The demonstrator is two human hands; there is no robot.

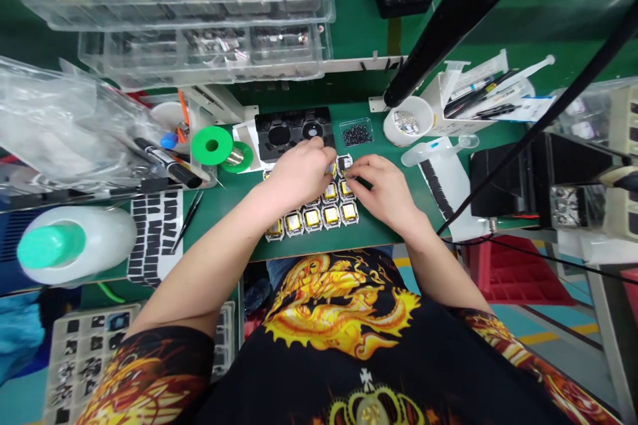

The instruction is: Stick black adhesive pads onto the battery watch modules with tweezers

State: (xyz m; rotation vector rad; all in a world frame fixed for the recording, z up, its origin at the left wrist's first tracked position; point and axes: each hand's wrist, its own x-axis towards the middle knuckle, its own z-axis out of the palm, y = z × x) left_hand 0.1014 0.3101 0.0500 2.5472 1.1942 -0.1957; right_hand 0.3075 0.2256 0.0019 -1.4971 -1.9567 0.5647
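Rows of small square white-framed parts with yellow edging (312,218) lie together on the green bench in front of me. My left hand (305,171) is over the back rows, its fingers curled and pinched, covering several of the parts. From the other side my right hand (383,191) reaches in, thumb and forefinger closed at the edge of a back-row part (344,163) in the right corner. What either pinch holds is too small or hidden to make out. Beyond the hands are a black panel with round openings (279,136) and a clear tray of tiny black pieces (357,133).
A solder wire spool (212,145) stands left, near tweezers (188,220) and a white bottle with a green cap (82,242). To the right are a white cup (409,121), a syringe holder (441,103) and a strip sheet (451,186). A black tube (448,20) hangs overhead.
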